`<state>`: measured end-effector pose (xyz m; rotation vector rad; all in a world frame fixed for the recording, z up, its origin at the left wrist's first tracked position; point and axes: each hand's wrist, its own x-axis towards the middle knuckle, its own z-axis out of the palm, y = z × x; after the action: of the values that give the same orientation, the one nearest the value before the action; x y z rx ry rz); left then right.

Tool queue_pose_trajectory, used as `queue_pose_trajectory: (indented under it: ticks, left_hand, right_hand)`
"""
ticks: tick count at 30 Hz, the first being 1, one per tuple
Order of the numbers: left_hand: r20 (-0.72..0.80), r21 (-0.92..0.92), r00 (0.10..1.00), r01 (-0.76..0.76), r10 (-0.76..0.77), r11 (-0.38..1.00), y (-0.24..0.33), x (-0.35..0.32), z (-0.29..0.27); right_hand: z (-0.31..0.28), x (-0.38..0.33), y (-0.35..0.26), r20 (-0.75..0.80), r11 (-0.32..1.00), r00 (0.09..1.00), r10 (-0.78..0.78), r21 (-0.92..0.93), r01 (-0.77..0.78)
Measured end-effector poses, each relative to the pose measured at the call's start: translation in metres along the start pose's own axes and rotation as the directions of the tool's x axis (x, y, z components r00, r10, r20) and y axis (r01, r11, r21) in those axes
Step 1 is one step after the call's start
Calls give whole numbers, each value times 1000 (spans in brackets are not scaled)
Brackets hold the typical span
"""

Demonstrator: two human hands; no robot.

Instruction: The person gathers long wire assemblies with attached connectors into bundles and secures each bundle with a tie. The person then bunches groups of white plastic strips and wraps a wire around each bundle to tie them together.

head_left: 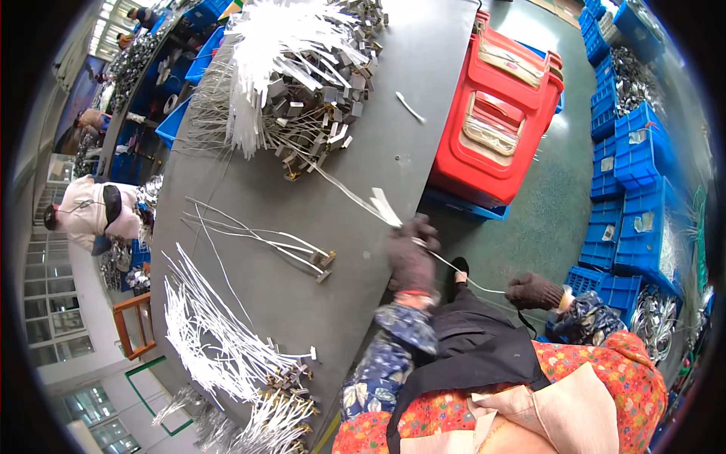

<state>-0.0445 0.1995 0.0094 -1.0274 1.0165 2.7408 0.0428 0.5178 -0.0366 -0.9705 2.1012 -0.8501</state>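
Observation:
My left hand [412, 261], in a dark knitted glove, is closed around a white wire [352, 195] at the table's right edge. Short white sleeve pieces [384, 206] stick out past its fingers. One strand runs from that hand, off the table, to my right hand [533, 292], gloved too and closed on its end. On its far side the wire reaches toward a big heap of metal-ended parts with white sleeved leads [302, 76]. A few wired parts with a small brownish end piece [324, 266] lie on the grey table [348, 318] left of my left hand.
A bundle of white-sleeved wires [219, 333] covers the near left of the table. A red lidded bin [488, 170] stands right of the table. Blue crates [639, 151] are stacked along the far right. Another person [94, 208] is at the left.

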Motion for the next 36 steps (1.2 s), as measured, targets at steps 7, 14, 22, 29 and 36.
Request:
queue_pose_trajectory:
  ticks: [7, 14, 22, 29, 36]
  left_hand:
    - [28, 78, 883, -469, 468, 880, 154, 11, -50]
    - [-208, -1, 785, -596, 583, 803, 215, -5, -45]
    - [-310, 9, 752, -610, 582, 793, 227, -17, -49]
    - [-39, 264, 876, -455, 480, 851, 173, -29, -42]
    - [-3, 198, 991, -132, 135, 971, 80, -33, -81]
  right_hand:
    - [-5, -53, -25, 223, 397, 536, 814, 461, -794]
    - [-1, -45, -22, 155, 430, 588, 794, 540, -723]
    - [1, -38, -25, 190, 457, 613, 767, 510, -729]
    - [-7, -25, -33, 173, 491, 645, 744, 513, -704]
    - [4, -25, -19, 261, 330, 626, 735, 668, -666]
